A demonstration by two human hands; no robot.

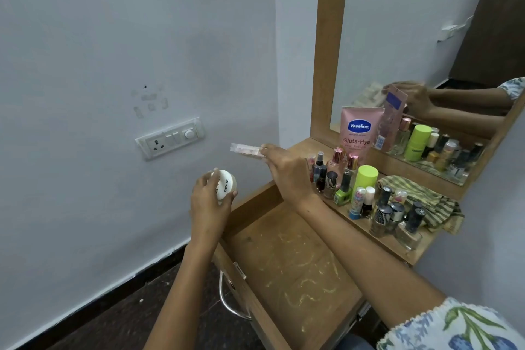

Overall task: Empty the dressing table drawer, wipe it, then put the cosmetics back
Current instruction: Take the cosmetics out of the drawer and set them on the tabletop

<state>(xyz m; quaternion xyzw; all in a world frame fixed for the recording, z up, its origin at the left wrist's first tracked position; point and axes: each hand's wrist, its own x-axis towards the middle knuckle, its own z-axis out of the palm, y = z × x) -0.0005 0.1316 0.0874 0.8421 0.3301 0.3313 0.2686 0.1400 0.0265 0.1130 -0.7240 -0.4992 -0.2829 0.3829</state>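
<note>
Head view, and nearest us at lower centre the drawer (295,270) stands pulled out, its wooden floor bare of cosmetics but streaked with pale yellowish smears, so emptying looks almost done and wiping not yet begun. Left of it, mid-frame, the left hand (208,203) has its grip curled round a white round jar (225,184) marked "zudio", held out over the floor clear of the drawer. Just above, the right hand (287,170) reaches across, grip pinching a slim clear-wrapped pink packet (246,149) by one end, the packet poking toward the wall. Beyond the arm, right of centre, the desk (403,247) carries a tight crowd of nail-polish bottles (390,214), small sprays, a lime-green tube (366,177) and a tall pink Vaseline tube (358,133) leaning at the mirror (420,37). A striped green cloth (426,204) lies bunched behind the bottles. My read: both items need setting down among that crowd without toppling anything, then the cloth comes out for those smears
</note>
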